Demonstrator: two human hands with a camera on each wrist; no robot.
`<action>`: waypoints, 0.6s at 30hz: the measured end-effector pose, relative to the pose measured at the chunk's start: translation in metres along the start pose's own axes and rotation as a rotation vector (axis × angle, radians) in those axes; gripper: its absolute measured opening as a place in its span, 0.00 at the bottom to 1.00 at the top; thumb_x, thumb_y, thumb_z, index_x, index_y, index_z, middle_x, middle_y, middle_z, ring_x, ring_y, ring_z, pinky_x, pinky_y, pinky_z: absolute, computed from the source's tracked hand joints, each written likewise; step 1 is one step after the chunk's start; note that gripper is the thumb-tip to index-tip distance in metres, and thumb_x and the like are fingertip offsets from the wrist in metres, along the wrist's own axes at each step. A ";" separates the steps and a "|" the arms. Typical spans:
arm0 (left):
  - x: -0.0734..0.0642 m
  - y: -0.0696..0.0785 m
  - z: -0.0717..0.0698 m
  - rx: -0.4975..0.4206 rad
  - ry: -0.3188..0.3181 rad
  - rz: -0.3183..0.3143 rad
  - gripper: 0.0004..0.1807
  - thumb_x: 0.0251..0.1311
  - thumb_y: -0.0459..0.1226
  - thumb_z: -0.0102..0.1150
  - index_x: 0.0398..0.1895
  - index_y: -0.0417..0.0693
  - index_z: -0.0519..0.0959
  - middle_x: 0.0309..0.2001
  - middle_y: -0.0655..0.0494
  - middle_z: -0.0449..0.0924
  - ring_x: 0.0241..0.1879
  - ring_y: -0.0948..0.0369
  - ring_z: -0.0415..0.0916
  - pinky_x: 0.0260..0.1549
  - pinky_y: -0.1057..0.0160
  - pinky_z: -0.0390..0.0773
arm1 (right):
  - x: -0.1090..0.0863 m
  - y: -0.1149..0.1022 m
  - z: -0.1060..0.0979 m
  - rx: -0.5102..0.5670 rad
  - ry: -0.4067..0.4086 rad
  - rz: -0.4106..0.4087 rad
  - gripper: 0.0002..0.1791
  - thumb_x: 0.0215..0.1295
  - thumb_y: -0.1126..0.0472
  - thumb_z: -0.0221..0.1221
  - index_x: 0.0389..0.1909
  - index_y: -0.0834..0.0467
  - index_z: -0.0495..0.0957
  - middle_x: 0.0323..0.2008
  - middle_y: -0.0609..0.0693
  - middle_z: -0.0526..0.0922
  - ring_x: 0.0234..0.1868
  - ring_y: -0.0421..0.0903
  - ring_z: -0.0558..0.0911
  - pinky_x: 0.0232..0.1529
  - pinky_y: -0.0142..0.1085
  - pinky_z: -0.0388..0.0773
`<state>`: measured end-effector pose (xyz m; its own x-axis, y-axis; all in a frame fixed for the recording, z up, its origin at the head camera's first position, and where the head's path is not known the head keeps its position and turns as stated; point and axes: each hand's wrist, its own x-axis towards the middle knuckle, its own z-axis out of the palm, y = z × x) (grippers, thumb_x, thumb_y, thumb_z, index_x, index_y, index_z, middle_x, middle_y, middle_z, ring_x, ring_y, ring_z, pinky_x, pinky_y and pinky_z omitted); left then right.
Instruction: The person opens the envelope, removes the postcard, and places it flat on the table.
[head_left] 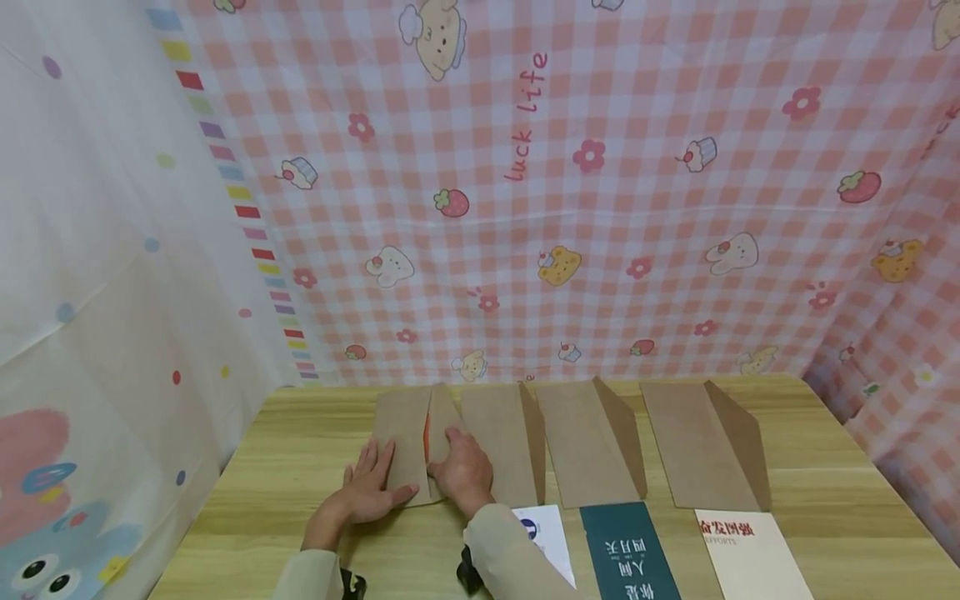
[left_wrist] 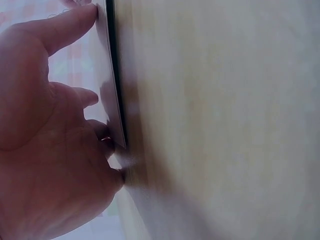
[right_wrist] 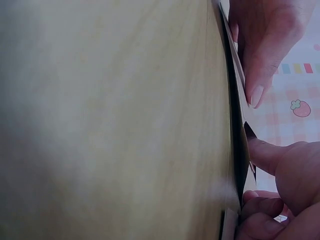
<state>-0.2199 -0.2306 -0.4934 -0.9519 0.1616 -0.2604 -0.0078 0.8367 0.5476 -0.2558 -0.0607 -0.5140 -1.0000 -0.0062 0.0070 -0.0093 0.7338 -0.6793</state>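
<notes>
A brown kraft envelope [head_left: 400, 417] lies at the left end of a row, with an orange-red card edge [head_left: 427, 435] showing in its opening. My left hand [head_left: 367, 489] rests on the envelope's left part, fingers spread and thumb at the near edge. At the envelope's right side, my right hand [head_left: 467, 473] pinches the flap [head_left: 444, 405]. In the right wrist view, the right thumb [right_wrist: 267, 155] is at the opening, with the other fingers curled near the flap's edge. The left wrist view shows the left palm [left_wrist: 45, 150] beside the envelope's slightly raised edge [left_wrist: 116, 115].
Three more kraft envelopes [head_left: 495, 442] [head_left: 588, 442] [head_left: 690, 442] lie to the right, flaps unfolded. Nearer me are a white card [head_left: 551, 533], partly behind my right sleeve, a dark green card [head_left: 630, 546] and a cream card [head_left: 753, 554]. A checked cloth [head_left: 630, 208] hangs behind the wooden table [head_left: 832, 475].
</notes>
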 end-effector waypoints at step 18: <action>0.001 0.000 0.000 -0.013 -0.006 -0.008 0.51 0.66 0.55 0.56 0.79 0.37 0.43 0.77 0.29 0.29 0.77 0.38 0.27 0.69 0.31 0.33 | -0.001 0.000 0.000 0.029 -0.006 0.012 0.34 0.52 0.55 0.74 0.61 0.57 0.76 0.51 0.57 0.82 0.50 0.57 0.82 0.51 0.51 0.78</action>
<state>-0.2205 -0.2307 -0.4939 -0.9499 0.1577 -0.2697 -0.0197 0.8313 0.5555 -0.2552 -0.0604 -0.5140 -1.0000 -0.0018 -0.0057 0.0027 0.7138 -0.7003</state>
